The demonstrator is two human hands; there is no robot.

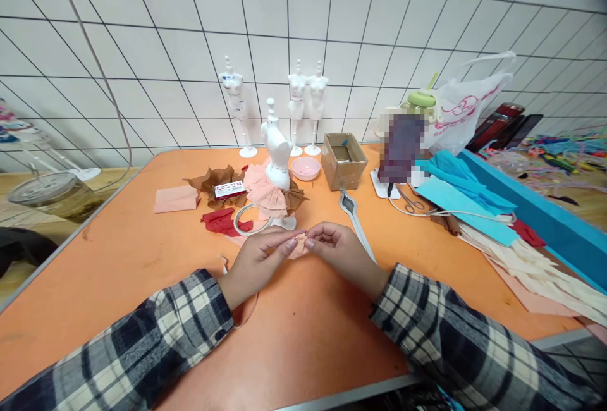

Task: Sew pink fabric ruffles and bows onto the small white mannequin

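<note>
Both hands meet over the orange table (294, 348), pinching a small piece of peach crepe paper (298, 248). My left hand (260, 259) grips its left side between thumb and fingers. On the right side, my right hand (339, 250) pinches the same piece. Just beyond stands a small white dress form (277, 142) with a pleated peach paper skirt (263, 191) around its base. A roll of tape (241, 221) lies left of it, by some crumpled red paper (220, 221). Brown paper (208, 182) lies behind, with a small labelled box (229, 190) on top.
Three more dress forms (236, 104) stand against the tiled wall. A pink bowl (306, 169), cardboard box (344, 164), grey tweezers-like tool (353, 215) and scissors (412, 203) lie ahead. Blue paper (467, 208) and cream strips (535, 265) cover the right side beside a blue tray (535, 221).
</note>
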